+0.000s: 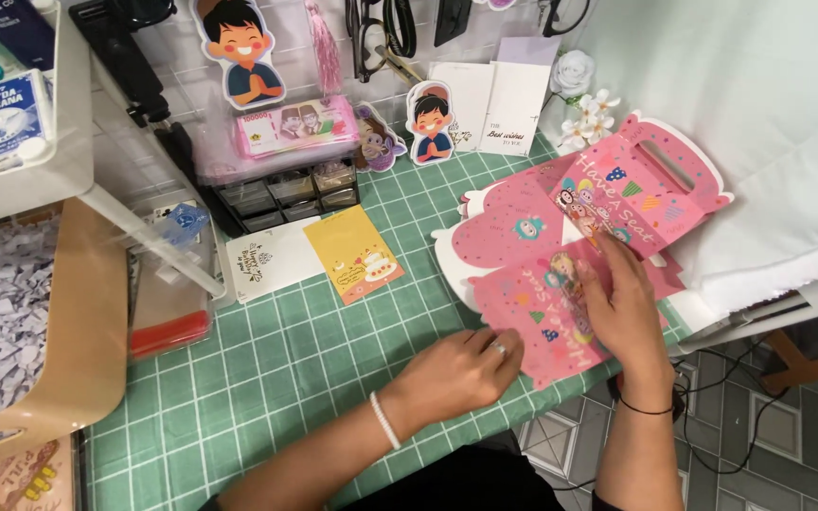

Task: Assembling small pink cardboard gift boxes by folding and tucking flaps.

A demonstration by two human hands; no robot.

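Observation:
A flat pink cardboard gift box (523, 241) with cartoon prints and a cut-out handle lies unfolded on the green grid cutting mat (286, 360). My right hand (625, 312) presses flat on the box's near panel, fingers spread. My left hand (461, 371), with a ring and a white bead bracelet, rests fingers curled at the box's near left edge, touching the cardboard.
A yellow card (354, 254) and a white card (272, 258) lie on the mat. Behind them stand a small black drawer unit (286, 194), cartoon cut-out figures (431, 121) and white flowers (587, 115). A white cloth (759, 114) covers the right side. A beige plastic chair (68, 322) is at left.

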